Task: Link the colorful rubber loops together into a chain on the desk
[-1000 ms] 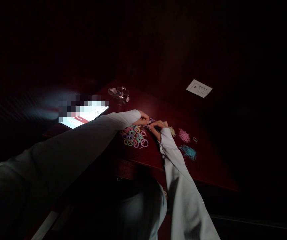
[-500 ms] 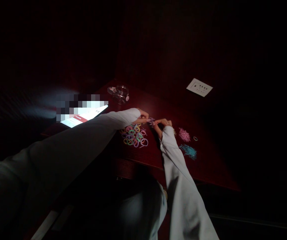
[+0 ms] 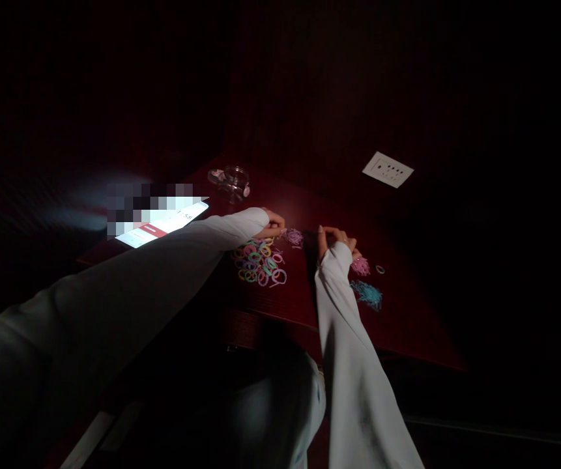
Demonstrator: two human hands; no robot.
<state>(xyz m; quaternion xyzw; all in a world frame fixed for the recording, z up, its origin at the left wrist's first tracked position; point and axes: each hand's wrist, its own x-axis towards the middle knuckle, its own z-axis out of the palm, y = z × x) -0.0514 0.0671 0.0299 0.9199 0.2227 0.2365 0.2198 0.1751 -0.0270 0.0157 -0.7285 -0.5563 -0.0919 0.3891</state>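
My left hand (image 3: 274, 225) is closed in a pinch at the left edge of a small heap of purple strips (image 3: 294, 238); whatever is between its fingertips is too small to make out. Just below it lies a pile of small multicoloured ring-shaped bands (image 3: 260, 262). My right hand (image 3: 337, 241) is apart from the left, its thumb spread away from the other fingers, which reach over a heap of pink strips (image 3: 361, 266). I see nothing held in it. Nearer to me, beside the right sleeve, is a heap of teal strips (image 3: 369, 294).
A clear jar (image 3: 236, 181) stands at the back of the dark red table (image 3: 290, 305), with its lid (image 3: 216, 176) alongside. To the left a lit phone or tablet screen (image 3: 163, 225) glows. One loose ring (image 3: 380, 269) lies right of the pink heap. A socket plate (image 3: 388, 170) is on the wall.
My right hand has left the purple heap and moved right to the pink strips, its fingers spreading. The left hand stays by the purple heap, which now shows more fully.
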